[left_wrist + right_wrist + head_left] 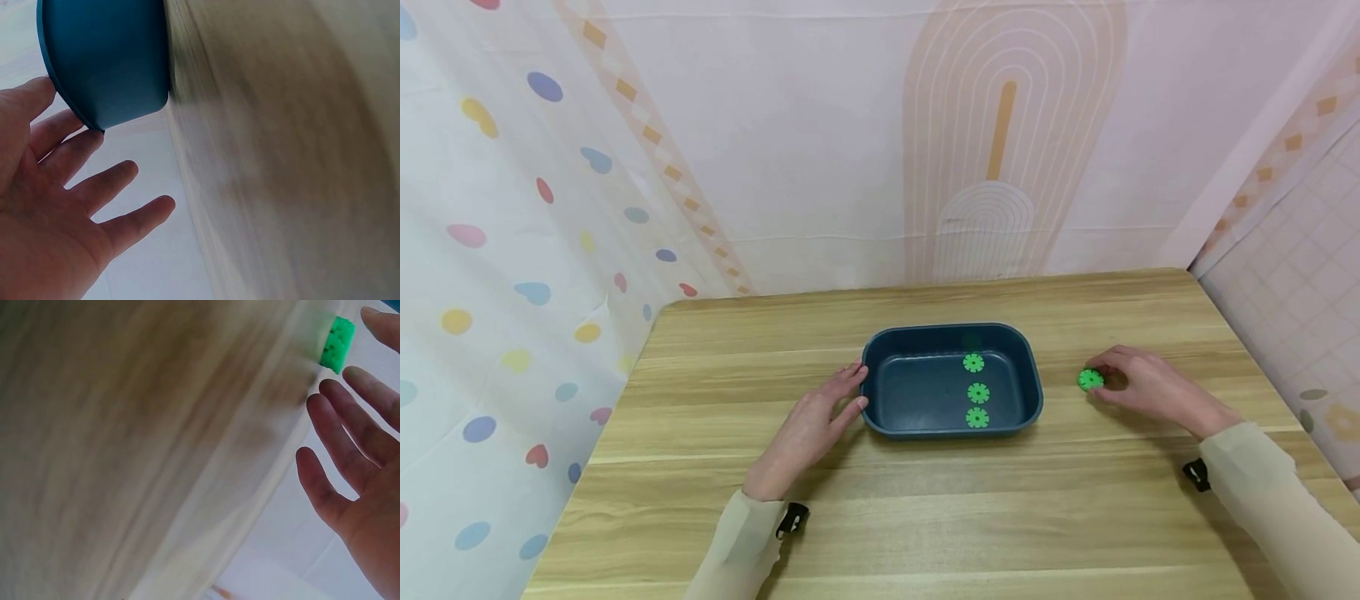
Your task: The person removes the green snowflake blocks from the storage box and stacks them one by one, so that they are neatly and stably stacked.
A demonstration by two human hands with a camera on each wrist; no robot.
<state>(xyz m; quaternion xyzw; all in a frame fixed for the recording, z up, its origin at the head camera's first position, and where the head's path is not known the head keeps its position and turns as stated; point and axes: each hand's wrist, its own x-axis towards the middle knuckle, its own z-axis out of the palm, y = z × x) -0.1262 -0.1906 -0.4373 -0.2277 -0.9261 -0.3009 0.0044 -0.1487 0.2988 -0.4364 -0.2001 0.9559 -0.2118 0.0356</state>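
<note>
A dark blue rectangular tray (917, 435) sits on the table, holding three green notched discs: an upper disc (973, 362), a middle disc (978, 393) and a lower disc (977, 417). My left hand (808, 429) touches the tray's left end with thumb and fingertips, its fingers spread and fairly straight; the left wrist view shows the tips at the rim (69, 107). Right of the tray, my right hand (1142, 387) is at a small green stack of notched discs (1090, 380). In the right wrist view thumb and fingers stand apart beside the green stack (338, 345), not closed round it.
The wooden table (925, 517) extends round the tray on all sides. Behind it hangs a patterned curtain (812, 167), which also runs along the left side. A black strap (792, 520) shows at the left wrist, and another strap (1197, 475) at the right.
</note>
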